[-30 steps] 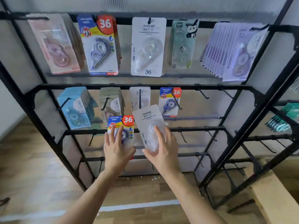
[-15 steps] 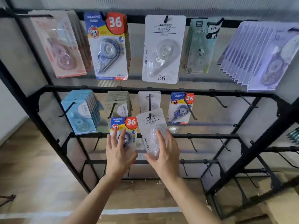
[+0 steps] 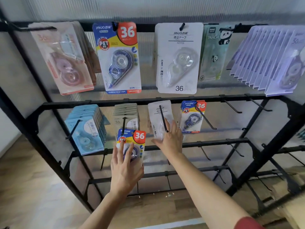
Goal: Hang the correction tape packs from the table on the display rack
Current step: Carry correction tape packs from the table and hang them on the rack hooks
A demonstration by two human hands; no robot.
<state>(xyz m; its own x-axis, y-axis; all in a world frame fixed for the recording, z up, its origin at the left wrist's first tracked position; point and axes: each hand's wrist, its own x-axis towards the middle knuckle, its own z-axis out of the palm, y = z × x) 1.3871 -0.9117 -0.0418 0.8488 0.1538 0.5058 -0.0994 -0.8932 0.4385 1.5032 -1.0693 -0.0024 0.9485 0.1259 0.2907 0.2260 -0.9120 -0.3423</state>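
White card under a clear, stiff blister: that correction tape pack point(image 3: 155, 113) is threaded on a thin black wire peg point(image 3: 162, 118) in the middle row of the black metal display rack point(image 3: 214, 97). The right hand point(image 3: 171, 142) lies on it with straight fingers. I'd push it squarely back along the peg. Below, the left hand point(image 3: 123, 172) grips a glossy blue, yellow and red blister pack point(image 3: 139, 136), fingers spread over its domed front.

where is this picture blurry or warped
head view: rack bars bow and splay toward the edges from the wide lens; pink packs upper left look soft and washed out; left hand and its 36 pack fairly sharp
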